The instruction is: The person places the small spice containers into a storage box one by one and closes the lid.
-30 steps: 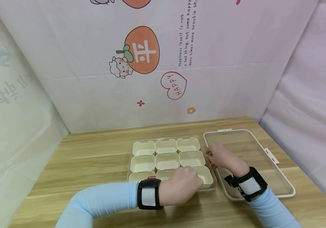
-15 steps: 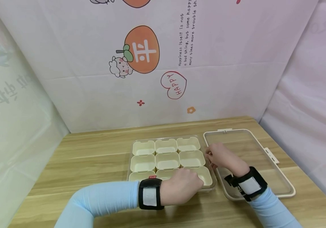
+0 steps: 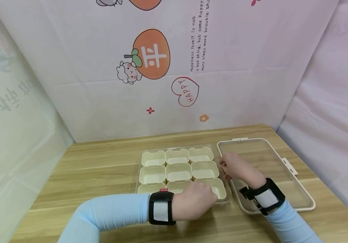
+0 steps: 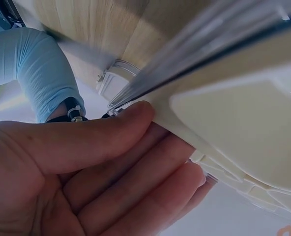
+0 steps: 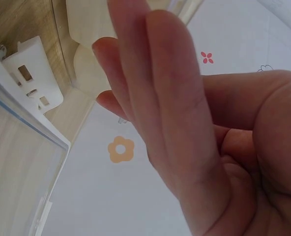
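Observation:
A clear box (image 3: 139,175) on the table holds rows of cream cups (image 3: 178,172), open side up, with a small red tag on the front left one. My left hand (image 3: 194,201) is over the box's front edge and pinches the wall of the front-right cup (image 3: 218,187). In the left wrist view, the thumb (image 4: 130,120) is on one side of the cream wall and the fingers go behind it. My right hand (image 3: 238,167) is at the box's right side with its fingers (image 5: 177,73) fairly straight and nothing between them. Whether they touch the box is unclear.
A clear lid (image 3: 265,155) with a white rim and side clips lies flat to the right of the box, under my right forearm. Wooden tabletop (image 3: 95,175) extends left of the box. A printed white cloth (image 3: 101,101) hangs behind the table.
My left hand has shifted very slightly to the right at the front-right cup. The right hand, the box and the lid look the same.

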The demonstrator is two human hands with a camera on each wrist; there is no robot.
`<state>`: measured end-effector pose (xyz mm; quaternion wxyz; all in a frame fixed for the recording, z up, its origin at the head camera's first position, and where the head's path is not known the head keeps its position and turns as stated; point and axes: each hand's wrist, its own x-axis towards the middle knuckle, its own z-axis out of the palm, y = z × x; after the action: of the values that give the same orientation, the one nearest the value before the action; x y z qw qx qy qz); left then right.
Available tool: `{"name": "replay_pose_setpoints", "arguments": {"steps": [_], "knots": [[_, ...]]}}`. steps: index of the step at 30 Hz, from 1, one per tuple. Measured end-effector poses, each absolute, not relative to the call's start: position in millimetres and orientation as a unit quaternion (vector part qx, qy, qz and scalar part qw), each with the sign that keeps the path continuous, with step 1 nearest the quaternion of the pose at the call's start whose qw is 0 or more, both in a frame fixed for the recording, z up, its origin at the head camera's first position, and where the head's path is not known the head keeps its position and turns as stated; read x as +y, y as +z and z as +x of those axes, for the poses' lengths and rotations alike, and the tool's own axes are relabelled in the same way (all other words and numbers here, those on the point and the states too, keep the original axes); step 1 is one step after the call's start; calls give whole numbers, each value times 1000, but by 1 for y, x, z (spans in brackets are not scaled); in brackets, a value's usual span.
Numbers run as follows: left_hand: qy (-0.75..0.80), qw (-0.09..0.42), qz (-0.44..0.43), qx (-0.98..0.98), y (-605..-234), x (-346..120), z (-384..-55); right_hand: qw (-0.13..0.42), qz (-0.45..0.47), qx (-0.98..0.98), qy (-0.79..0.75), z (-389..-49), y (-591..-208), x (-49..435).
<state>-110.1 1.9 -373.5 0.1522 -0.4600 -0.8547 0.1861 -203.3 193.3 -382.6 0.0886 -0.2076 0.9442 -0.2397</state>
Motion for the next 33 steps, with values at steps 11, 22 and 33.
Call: {"name": "replay_pose_setpoints", "arguments": {"steps": [11, 22, 33], "knots": [[185, 163, -486, -838, -372, 4, -111, 85, -213, 942, -247, -203, -383, 193], [175, 116, -492, -845, -366, 6, -116, 84, -217, 940, -249, -204, -384, 193], [137, 46, -508, -849, -355, -2, -120, 92, -217, 937, -258, -204, -384, 193]]}}
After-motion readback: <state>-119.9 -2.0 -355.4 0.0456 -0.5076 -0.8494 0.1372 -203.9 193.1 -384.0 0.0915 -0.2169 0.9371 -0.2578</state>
